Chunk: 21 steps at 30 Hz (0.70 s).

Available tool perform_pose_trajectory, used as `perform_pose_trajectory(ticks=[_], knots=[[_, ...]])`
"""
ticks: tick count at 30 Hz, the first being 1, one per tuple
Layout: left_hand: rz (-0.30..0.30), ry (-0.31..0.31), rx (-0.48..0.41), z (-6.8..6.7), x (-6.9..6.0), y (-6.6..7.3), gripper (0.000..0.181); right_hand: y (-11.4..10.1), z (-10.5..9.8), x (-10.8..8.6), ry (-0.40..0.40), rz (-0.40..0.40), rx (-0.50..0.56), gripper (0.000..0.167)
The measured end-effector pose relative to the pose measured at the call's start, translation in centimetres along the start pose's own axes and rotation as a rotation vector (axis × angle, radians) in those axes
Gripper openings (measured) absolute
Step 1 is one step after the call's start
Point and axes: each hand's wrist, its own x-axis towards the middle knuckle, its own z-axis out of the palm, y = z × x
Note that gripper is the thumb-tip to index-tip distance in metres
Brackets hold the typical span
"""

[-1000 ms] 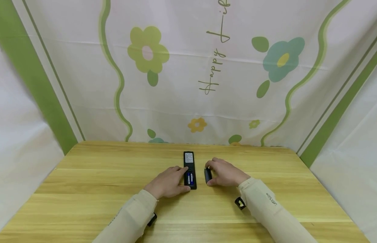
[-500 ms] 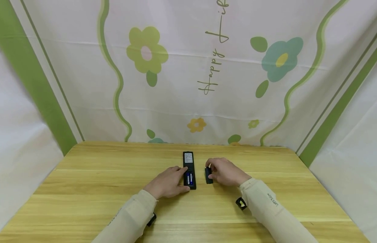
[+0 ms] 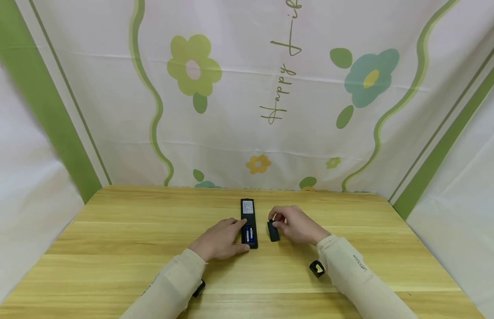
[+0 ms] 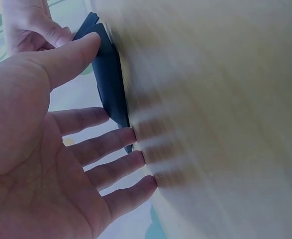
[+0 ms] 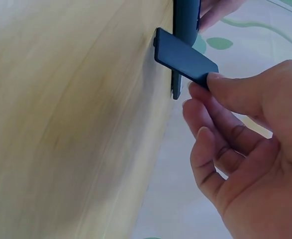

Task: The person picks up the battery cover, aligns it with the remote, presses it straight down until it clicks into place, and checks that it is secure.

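A black remote control (image 3: 248, 219) lies back side up on the wooden table, its battery compartment uncovered. Two blue-and-white batteries (image 3: 249, 235) sit side by side in that compartment. My left hand (image 3: 221, 239) touches the remote's left side with thumb and index finger; in the left wrist view its other fingers extend fairly straight, tips at the tabletop. To the right of the remote, my right hand (image 3: 295, 225) pinches the black battery cover (image 5: 185, 57) by one end between thumb and fingers. The cover is tilted and apart from the remote.
The wooden table (image 3: 131, 221) reaches back to a white curtain (image 3: 239, 110) printed with flowers. Black wrist-worn devices show beneath both sleeves, one at the left forearm (image 3: 163, 283) and one at the right forearm (image 3: 358, 279).
My right hand has shifted its fingers to the cover's far end, turning the cover so its flat face shows more. The left hand and the remote control have stayed put.
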Motion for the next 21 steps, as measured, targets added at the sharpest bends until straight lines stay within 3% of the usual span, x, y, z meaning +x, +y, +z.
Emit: perform_pose_trajectory(ticks=[13, 21], knots=[[0.01, 0.011, 0.004, 0.06, 0.04, 0.04, 0.074, -0.2, -0.12, -0.25, 0.041, -0.034, 0.099, 0.01], [0.01, 0.017, 0.003, -0.01, -0.05, 0.08, 0.074, -0.97, -0.32, -0.22, 0.084, -0.025, 0.108, 0.011]])
